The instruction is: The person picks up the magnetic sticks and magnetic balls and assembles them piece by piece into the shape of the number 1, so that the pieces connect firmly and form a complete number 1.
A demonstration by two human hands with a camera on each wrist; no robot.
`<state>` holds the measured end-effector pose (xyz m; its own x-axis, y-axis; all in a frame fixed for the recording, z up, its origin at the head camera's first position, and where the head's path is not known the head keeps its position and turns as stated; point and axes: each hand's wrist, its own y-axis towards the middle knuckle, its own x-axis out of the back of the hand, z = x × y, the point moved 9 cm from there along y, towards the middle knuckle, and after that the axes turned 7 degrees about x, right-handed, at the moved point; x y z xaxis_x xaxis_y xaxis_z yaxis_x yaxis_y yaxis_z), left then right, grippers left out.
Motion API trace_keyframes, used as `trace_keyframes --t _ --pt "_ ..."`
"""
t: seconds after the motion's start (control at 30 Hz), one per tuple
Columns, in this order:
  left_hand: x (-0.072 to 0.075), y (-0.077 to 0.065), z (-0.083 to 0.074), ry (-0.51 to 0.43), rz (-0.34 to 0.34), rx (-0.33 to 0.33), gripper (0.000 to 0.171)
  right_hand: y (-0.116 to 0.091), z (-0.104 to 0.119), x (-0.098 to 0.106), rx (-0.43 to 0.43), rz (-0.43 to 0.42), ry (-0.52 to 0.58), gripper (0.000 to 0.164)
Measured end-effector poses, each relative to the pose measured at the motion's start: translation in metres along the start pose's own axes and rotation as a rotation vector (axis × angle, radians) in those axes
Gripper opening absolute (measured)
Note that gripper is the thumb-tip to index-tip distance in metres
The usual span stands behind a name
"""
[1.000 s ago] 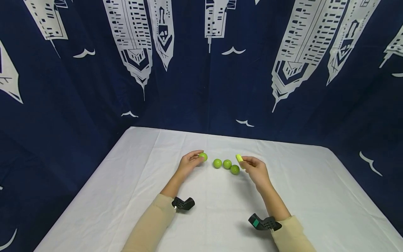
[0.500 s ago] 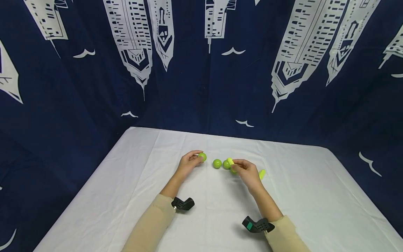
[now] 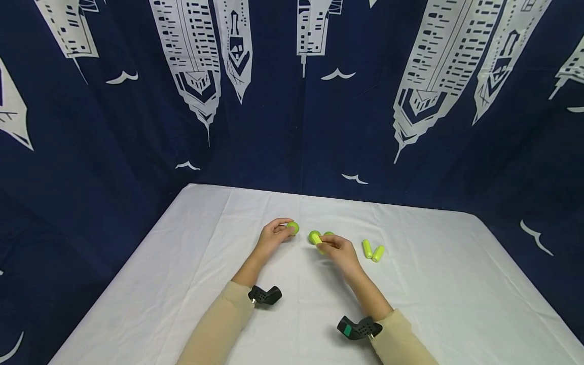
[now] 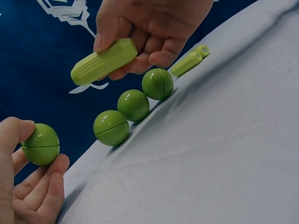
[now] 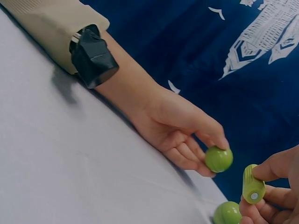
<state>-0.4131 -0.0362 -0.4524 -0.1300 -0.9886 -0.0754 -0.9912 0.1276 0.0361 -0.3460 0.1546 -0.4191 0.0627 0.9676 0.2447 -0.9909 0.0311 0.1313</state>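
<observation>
My left hand pinches a glossy green ball with a seam round it, between thumb and fingers, just above the white cloth. To its right, my right hand holds a short ribbed yellow-green rod between thumb and fingers, tilted. A pale round spot shows on the rod's end in the right wrist view. Below the rod, three more green balls sit in a row on the cloth: a near ball, a middle ball and a far ball. The right hand partly hides them in the head view.
Two more yellow-green rods lie on the cloth right of the right hand, a left rod and a right rod. A white cloth covers the table. Behind it hangs a dark blue curtain with white building prints.
My right hand has moved left with the rod, over the row of balls toward the left hand. Two rods on the cloth have come into sight behind it. The left hand stays nearly still.
</observation>
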Motion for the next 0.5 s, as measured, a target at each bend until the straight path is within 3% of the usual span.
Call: trace_keyframes --t 0.5 --pt "0.001 0.001 0.001 -0.011 -0.003 0.009 0.030 0.003 -0.007 -0.027 -0.026 -0.001 0.043 0.028"
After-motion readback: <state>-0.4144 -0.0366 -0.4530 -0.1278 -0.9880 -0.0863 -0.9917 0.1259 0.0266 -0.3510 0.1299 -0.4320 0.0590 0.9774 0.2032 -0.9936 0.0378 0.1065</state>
